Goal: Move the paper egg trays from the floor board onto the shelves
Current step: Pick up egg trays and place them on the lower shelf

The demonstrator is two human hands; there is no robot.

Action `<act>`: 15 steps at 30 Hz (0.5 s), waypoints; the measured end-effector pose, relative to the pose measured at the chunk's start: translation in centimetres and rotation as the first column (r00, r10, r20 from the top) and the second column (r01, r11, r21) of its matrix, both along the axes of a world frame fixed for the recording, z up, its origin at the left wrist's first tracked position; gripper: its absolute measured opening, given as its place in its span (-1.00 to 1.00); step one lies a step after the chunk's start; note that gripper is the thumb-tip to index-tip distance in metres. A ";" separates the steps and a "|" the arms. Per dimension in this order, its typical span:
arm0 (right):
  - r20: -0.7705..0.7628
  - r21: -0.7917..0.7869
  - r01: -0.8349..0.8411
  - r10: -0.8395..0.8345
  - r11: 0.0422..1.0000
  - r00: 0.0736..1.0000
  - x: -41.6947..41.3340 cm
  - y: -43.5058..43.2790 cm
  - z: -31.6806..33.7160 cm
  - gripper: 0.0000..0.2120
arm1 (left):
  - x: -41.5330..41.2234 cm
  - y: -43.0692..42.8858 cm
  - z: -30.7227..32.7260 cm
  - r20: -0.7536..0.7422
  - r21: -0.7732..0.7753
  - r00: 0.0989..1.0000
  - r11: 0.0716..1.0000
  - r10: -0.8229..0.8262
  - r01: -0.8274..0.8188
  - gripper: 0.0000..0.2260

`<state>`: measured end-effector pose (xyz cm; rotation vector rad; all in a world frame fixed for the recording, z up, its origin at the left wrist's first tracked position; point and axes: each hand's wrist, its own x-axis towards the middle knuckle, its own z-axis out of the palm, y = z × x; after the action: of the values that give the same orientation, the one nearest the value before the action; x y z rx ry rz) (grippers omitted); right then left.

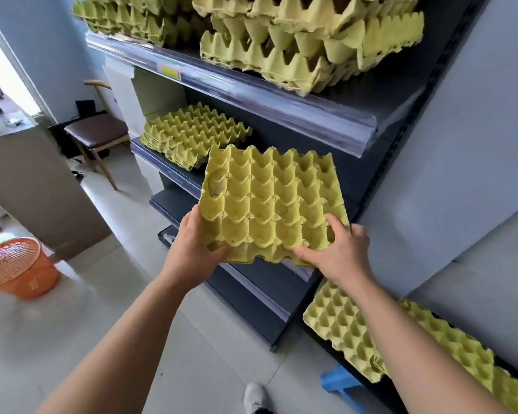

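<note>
**One tray up, bound for the middle shelf**

One tray (269,204) is in the air, cups up, just in front of the middle shelf (168,165) and not touching it. The left hand (198,243) pinches the near left corner, thumb on top and fingers beneath. The right hand (341,252) grips the near right corner, fingers curled into the cups.

The step looks like carry-and-place. The next move likely calls for pushing the tray forward and lowering it beside the low stack (192,135), or squaring it on top so the cups nest.

Counted: one stack on that shelf, two piles (305,46) on the top shelf (251,94), and two groups of floor trays (338,321) on the floor board (383,395). Their layers cannot be counted. One basket (18,267) and one chair (99,135) stand to the left.
</note>
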<state>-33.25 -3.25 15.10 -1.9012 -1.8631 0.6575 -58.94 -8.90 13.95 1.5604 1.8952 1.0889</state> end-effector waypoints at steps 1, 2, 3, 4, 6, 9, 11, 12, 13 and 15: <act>0.005 0.007 -0.012 0.012 1.000 1.000 -1.6 1.1 0.0 -0.05 | -1.7 1.0 -0.2 -0.001 -0.008 1.000 1.000 0.013 -0.013 -0.35; 0.012 0.014 -0.023 0.023 1.000 1.000 -3.2 2.3 -0.1 -0.05 | -3.3 2.1 -0.4 -0.002 -0.014 1.000 1.000 0.020 -0.020 -0.34; 0.018 0.019 -0.034 0.033 0.999 0.999 -4.7 3.5 0.0 -0.06 | -4.8 3.2 -0.4 -0.005 -0.013 1.000 1.000 0.023 -0.023 -0.32; 0.014 0.020 -0.043 0.042 0.999 0.999 -6.1 4.8 -0.1 -0.06 | -6.3 4.5 -0.5 -0.010 -0.008 1.000 1.000 0.026 -0.026 -0.29; 0.002 0.014 -0.062 0.062 0.998 0.998 -9.0 7.5 -0.2 -0.06 | -9.1 7.0 -0.4 -0.021 -0.006 0.999 0.999 0.041 -0.042 -0.26; 0.011 0.018 -0.097 0.097 0.995 0.995 -13.2 11.6 -0.1 -0.05 | -13.1 10.3 -0.2 -0.018 -0.006 0.998 0.998 0.061 -0.061 -0.25; 0.011 0.014 -0.108 0.108 0.994 0.994 -16.0 13.9 0.0 -0.05 | -15.8 12.1 -0.2 0.005 -0.008 0.998 0.997 0.070 -0.070 -0.27; 0.016 0.013 -0.113 0.113 0.994 0.993 -17.3 14.9 0.0 -0.05 | -17.0 13.0 -0.3 0.012 -0.004 0.997 0.997 0.074 -0.074 -0.28; 0.026 0.011 -0.117 0.117 0.993 0.993 -18.5 15.9 0.0 -0.04 | -18.2 13.9 -0.4 0.012 -0.002 0.997 0.997 0.080 -0.080 -0.29; 0.047 0.004 -0.117 0.117 0.993 0.992 -20.9 17.8 -0.3 -0.04 | -20.6 15.7 -0.6 0.009 -0.005 0.996 0.996 0.091 -0.091 -0.30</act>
<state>-54.11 14.52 14.83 -1.8292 -2.0159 0.6475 -79.56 6.80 13.38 1.4763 1.9790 1.1266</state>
